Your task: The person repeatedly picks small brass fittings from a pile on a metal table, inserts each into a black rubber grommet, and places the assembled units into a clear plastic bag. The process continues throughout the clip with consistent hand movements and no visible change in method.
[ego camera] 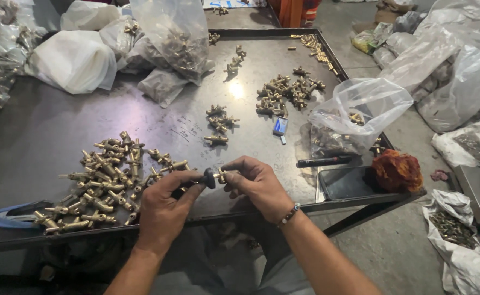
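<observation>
Viewed from above, looking down at a dark metal work table [48,136] with a raised rim, filling most of the scene. Ringed along its far edge and right side by clear and white plastic bags [76,60], several holding small metal parts. Beside the table on the right, bare concrete floor [404,251] with more bags.

Heaped on the table's near left, a large pile of brass fittings [106,180], valve-like pieces with stems pointing every way. Farther back, right of centre, a second, smaller pile of brass fittings [286,90]. Between the two, a little cluster of fittings [218,123]. Near the right edge, an open clear bag [355,109] with a few brass pieces inside.

At the near right corner, a dark phone [349,183] lying flat, touching a crumpled red-orange rag [397,170]. Just behind the phone, a black marker [325,161]. Near the middle, a small blue and white lighter [280,127]. At the near left edge, a blue-handled tool [10,214], partly hidden.

At the near centre edge, both hands raised just above the tabletop. Left hand [163,210] closed around a dark-handled tool [204,179], thumb and fingers pinching its black round end. Right hand [256,183], with a beaded bracelet at the wrist, fingers curled tight on a single small brass fitting [221,176]. Tool end and fitting touching between the two hands, just right of the large pile.
</observation>
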